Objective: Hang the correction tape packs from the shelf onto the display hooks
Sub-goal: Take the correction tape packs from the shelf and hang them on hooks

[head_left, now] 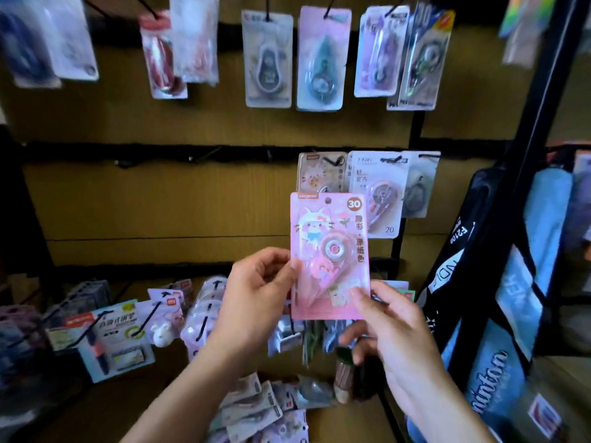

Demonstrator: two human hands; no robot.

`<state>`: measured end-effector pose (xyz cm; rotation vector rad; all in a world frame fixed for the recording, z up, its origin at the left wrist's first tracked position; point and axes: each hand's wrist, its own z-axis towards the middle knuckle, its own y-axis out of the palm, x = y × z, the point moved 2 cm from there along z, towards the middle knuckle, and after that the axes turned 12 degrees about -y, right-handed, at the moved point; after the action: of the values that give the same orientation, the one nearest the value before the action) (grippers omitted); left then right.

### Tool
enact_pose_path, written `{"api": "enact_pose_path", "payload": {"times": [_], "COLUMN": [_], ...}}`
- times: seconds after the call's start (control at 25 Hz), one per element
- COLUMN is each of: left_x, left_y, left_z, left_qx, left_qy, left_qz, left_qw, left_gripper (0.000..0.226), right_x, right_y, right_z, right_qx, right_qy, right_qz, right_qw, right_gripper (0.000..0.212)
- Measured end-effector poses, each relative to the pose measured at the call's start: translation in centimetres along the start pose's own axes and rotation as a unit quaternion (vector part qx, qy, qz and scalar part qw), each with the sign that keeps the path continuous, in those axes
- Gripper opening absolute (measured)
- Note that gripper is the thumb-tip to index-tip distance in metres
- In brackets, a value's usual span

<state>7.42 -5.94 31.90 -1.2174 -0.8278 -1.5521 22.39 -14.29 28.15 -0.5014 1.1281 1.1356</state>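
Brown board with hooks point(332, 161) fills the middle. Left hand point(256, 282) and right hand point(393, 324) both pinch a pink pack point(329, 251). Next, its hole must slip onto a hook.

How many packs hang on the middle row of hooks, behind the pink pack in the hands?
3 show: a cat-print pack at the left, a white pack marked 20 beside it, and a grey pack at the right. More may hang hidden behind them.
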Motion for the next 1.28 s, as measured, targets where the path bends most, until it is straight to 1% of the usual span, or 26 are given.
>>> {"api": "enact_pose_path", "payload": {"times": [0.08,0.2,0.36,0.56,0.68,0.88,1.04,1.2,1.28], "left_x": [1.8,3.5,3.9,3.5,2.9,3.1,3.2,2.9,2.6], "left_y": [0.7,1.7,2.1,2.6,2.4,2.6,2.6,2.7,2.7], "left_z": [1.8,3.6,5.0,4.4,3.9,3.9,4.7,4.2,4.0], "left_qx": [0.000,0.004,0.026,0.029,0.030,0.031,0.039,0.057,0.056], "left_qy": [0.004,0.021,0.026,0.037,0.031,0.052,0.056,0.082,0.085], "left_qz": [-0.007,-0.001,0.015,0.029,0.006,-0.027,-0.026,-0.066,-0.075], "left_qw": [1.000,1.000,0.999,0.998,0.999,0.998,0.997,0.993,0.992], "left_gripper": [0.014,0.014,0.013,0.014,0.015,0.015,0.016,0.017,0.017], "right_x": [-1.4,-2.7,-2.9,-2.2,-1.7,-1.5,-1.7,-1.5,-1.3], "right_y": [0.2,0.4,0.4,-0.2,-0.2,0.1,0.4,0.5,0.5], "right_z": [2.3,4.6,6.0,6.1,5.9,6.2,6.6,6.2,5.6], "right_qx": [0.023,0.026,0.045,0.059,0.032,0.040,0.044,0.039,0.053], "right_qy": [-0.028,-0.058,-0.066,-0.072,-0.089,-0.124,-0.127,-0.149,-0.152], "right_qz": [0.004,-0.001,-0.023,-0.016,-0.040,-0.041,-0.048,-0.021,-0.001], "right_qw": [0.999,0.998,0.997,0.996,0.995,0.991,0.990,0.988,0.987], "right_gripper": [0.009,0.013,0.014,0.014,0.011,0.014,0.012,0.016,0.018]}}
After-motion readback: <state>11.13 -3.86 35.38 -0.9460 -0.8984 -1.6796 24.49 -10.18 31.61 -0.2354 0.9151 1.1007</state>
